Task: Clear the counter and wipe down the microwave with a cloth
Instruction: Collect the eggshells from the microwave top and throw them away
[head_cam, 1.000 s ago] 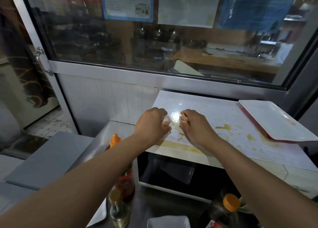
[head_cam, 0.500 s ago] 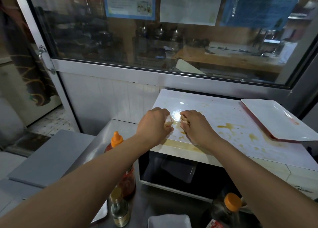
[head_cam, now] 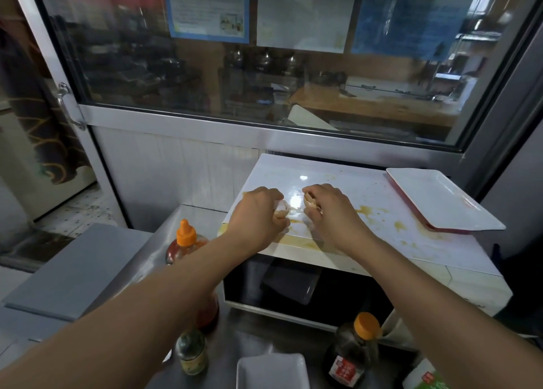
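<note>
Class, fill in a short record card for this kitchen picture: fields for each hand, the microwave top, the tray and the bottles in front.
left hand: fingers curled round a small pale wad on the microwave top
right hand: fingers curled round a small stained wad
microwave top: white, smeared with brownish-yellow stains
tray: white with red underside, tilted, at the top's right rear
bottles: orange-nozzle sauce bottle left; orange-capped dark bottle in front

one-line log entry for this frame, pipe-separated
left hand: grips cloth wad | right hand: grips stained wad | microwave top: sauce-smeared | white tray: on right
</note>
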`<state>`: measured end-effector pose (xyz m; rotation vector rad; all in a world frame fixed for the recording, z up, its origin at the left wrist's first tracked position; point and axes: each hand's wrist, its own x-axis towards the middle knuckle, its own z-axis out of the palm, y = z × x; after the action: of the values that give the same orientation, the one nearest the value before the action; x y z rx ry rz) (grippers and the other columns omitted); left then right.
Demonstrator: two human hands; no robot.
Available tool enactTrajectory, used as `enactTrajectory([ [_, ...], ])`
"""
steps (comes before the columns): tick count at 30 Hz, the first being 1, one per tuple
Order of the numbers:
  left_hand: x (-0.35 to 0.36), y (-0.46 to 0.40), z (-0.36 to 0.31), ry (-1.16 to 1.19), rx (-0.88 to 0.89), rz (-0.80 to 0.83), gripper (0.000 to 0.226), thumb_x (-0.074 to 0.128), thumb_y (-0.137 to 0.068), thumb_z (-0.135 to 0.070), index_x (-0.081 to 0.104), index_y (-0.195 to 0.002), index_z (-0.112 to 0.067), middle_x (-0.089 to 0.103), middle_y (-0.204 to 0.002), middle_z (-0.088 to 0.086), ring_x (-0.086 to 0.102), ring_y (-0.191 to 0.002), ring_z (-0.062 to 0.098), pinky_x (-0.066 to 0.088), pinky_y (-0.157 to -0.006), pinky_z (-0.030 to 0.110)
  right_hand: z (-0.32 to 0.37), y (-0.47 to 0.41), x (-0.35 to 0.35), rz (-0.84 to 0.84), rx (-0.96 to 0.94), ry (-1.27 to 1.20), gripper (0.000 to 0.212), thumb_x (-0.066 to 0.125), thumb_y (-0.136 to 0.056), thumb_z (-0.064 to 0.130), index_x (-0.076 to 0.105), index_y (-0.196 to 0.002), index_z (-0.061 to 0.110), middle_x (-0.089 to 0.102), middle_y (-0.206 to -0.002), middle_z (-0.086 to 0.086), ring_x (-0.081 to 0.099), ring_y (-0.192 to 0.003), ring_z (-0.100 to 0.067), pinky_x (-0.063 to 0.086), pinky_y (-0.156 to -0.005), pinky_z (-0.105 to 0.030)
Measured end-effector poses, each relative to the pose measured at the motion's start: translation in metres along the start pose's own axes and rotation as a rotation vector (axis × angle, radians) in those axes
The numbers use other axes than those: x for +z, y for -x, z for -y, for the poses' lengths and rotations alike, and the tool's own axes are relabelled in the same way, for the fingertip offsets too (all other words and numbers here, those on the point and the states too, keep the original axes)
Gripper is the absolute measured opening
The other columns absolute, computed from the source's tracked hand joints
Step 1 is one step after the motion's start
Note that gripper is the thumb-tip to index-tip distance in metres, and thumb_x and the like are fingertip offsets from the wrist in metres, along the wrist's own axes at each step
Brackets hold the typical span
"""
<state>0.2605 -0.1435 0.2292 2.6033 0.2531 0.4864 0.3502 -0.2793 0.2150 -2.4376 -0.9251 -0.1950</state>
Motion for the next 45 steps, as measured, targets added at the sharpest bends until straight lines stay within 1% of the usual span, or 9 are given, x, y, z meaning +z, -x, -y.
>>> enactTrajectory([
  [5,-0.003,0.018,-0.023,0.019,-0.008,0.004,0.046,0.070,-0.081,-0.026,0.056,-0.124,-0.014,0.060,-0.119,0.005,0.059,-0.100,0.022,0.048,-0.085,0.031,0.003,0.030,-0.030,-0.006,-0.015,0.019,0.034,0.050,-0.094,0.013,0.049,-0.128,0.013,0.051,-0.123,-0.006,0.044,-0.111,-0.021,0.026,-0.078,-0.019],
  [14,-0.005,0.060,-0.064,0.050,0.049,-0.011,0.040,0.070,-0.079,-0.026,0.059,-0.116,-0.016,0.062,-0.113,0.004,0.057,-0.101,0.021,0.047,-0.080,0.029,0.009,0.102,-0.076,-0.029,0.018,0.033,0.038,0.049,-0.095,0.014,0.046,-0.132,0.014,0.049,-0.127,-0.005,0.043,-0.116,-0.021,0.032,-0.089,-0.023],
  [19,0.001,0.079,-0.074,0.082,0.137,0.055,0.042,0.071,-0.078,-0.027,0.059,-0.117,-0.018,0.061,-0.114,0.003,0.057,-0.100,0.022,0.047,-0.082,0.030,0.012,0.144,-0.088,-0.106,0.075,0.075,0.037,0.054,-0.092,0.015,0.049,-0.129,0.014,0.051,-0.121,-0.005,0.044,-0.114,-0.021,0.032,-0.083,-0.023],
  [28,-0.002,0.109,-0.078,0.171,0.469,0.207,0.042,0.071,-0.077,-0.025,0.061,-0.116,-0.013,0.064,-0.115,0.007,0.058,-0.104,0.024,0.043,-0.081,0.027,0.053,0.224,-0.080,-0.245,0.372,0.239,0.035,0.054,-0.091,0.013,0.051,-0.126,0.014,0.052,-0.119,-0.005,0.045,-0.113,-0.023,0.035,-0.088,-0.029],
  [31,-0.005,0.128,-0.077,0.200,0.591,0.275,0.033,0.070,-0.076,-0.020,0.065,-0.107,-0.010,0.066,-0.107,0.009,0.060,-0.099,0.027,0.045,-0.080,0.031,0.081,0.258,-0.074,-0.281,0.453,0.252,0.026,0.054,-0.088,0.006,0.055,-0.115,0.003,0.054,-0.111,-0.011,0.048,-0.108,-0.027,0.036,-0.085,-0.030],
  [34,-0.005,0.153,-0.077,0.281,0.670,0.361,0.035,0.072,-0.075,-0.019,0.065,-0.109,-0.014,0.066,-0.109,0.007,0.061,-0.101,0.025,0.043,-0.078,0.026,0.111,0.294,-0.068,-0.321,0.526,0.271,0.018,0.056,-0.087,0.004,0.058,-0.105,0.001,0.054,-0.104,-0.010,0.051,-0.102,-0.026,0.035,-0.080,-0.027],
  [37,-0.003,0.183,-0.085,0.311,0.735,0.428,0.037,0.073,-0.074,-0.018,0.065,-0.110,-0.017,0.065,-0.112,0.007,0.060,-0.103,0.025,0.047,-0.083,0.031,0.142,0.334,-0.064,-0.384,0.629,0.246,0.007,0.057,-0.083,-0.002,0.058,-0.089,-0.004,0.057,-0.093,-0.017,0.053,-0.094,-0.032,0.034,-0.075,-0.030],
  [41,0.000,0.229,-0.106,0.360,0.824,0.532,0.030,0.075,-0.073,-0.020,0.066,-0.101,-0.012,0.066,-0.103,0.009,0.061,-0.095,0.027,0.050,-0.077,0.035,0.172,0.387,-0.064,-0.430,0.761,0.262,0.014,0.062,-0.080,0.004,0.060,-0.084,-0.009,0.059,-0.087,-0.021,0.052,-0.082,-0.030,0.037,-0.073,-0.038],
  [45,0.001,0.282,-0.132,0.389,0.970,0.618,0.027,0.076,-0.072,-0.021,0.065,-0.097,-0.015,0.065,-0.100,0.005,0.060,-0.093,0.025,0.047,-0.076,0.033,0.196,0.449,-0.062,-0.477,0.878,0.312,0.014,0.058,-0.083,0.003,0.063,-0.096,-0.002,0.061,-0.099,-0.017,0.054,-0.094,-0.030,0.036,-0.081,-0.031],
])
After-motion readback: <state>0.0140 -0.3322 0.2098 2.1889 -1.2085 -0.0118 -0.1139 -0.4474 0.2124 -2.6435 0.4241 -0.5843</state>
